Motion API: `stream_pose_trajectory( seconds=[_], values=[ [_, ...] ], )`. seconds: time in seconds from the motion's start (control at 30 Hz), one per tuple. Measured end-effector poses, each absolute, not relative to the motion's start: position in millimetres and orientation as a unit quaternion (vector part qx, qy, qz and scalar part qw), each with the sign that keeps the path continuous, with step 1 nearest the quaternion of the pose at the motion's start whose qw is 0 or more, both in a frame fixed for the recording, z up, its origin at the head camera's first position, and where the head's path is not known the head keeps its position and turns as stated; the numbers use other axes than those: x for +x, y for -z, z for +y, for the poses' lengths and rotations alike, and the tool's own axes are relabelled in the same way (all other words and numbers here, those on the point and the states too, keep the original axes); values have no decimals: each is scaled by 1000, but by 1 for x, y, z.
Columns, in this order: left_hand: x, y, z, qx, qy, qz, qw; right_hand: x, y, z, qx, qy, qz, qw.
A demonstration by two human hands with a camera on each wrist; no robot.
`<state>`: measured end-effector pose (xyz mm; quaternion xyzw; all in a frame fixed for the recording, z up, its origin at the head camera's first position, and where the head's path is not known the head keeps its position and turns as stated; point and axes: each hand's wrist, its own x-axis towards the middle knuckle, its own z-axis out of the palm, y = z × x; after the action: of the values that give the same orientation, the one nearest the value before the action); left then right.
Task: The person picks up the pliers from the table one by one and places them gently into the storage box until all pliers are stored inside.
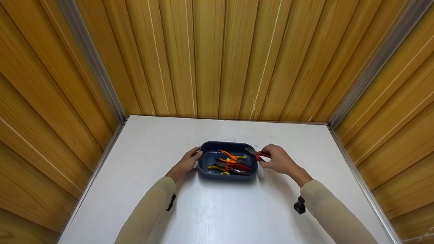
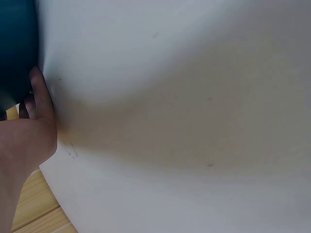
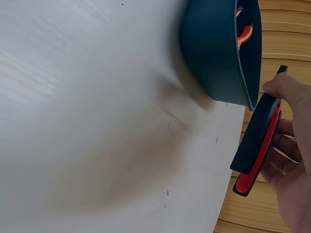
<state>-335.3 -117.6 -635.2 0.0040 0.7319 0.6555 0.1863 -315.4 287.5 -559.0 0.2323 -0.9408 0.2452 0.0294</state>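
A dark blue bin [image 1: 228, 177] stands on the white table, with several pliers in it. Orange-handled pliers [image 1: 228, 155] lie toward the back, and red-handled pliers [image 1: 241, 166] lie nearer the front, partly overlapping others. My left hand [image 1: 185, 162] grips the bin's left side, thumb at the rim and fingers along the outer wall. In my right hand [image 1: 278, 159] I hold another pair of pliers [image 3: 256, 141] by its red and black handles. Its dark jaws point left, above the bin's right rim.
The white table [image 1: 217, 210] reaches to a wood-patterned back wall [image 1: 210, 61], with similar walls at left and right. Grey metal strips run along the corners. A black wrist device [image 1: 299, 205] shows below my right sleeve.
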Motion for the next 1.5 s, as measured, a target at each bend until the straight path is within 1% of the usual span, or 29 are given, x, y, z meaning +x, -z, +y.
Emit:
stream_pose_trajectory(
  seconds=[0.27,1.13,1.5],
  values=[
    [-334,636,-118,17,-656,734,175,-319,559,280,222,-246,-943,11],
    [-335,636,-116,12,-660,732,168,-323,550,244,248,-228,-941,13],
    [-336,631,-119,1,-651,734,196,-328,550,229,251,-234,-939,-3]
  ],
)
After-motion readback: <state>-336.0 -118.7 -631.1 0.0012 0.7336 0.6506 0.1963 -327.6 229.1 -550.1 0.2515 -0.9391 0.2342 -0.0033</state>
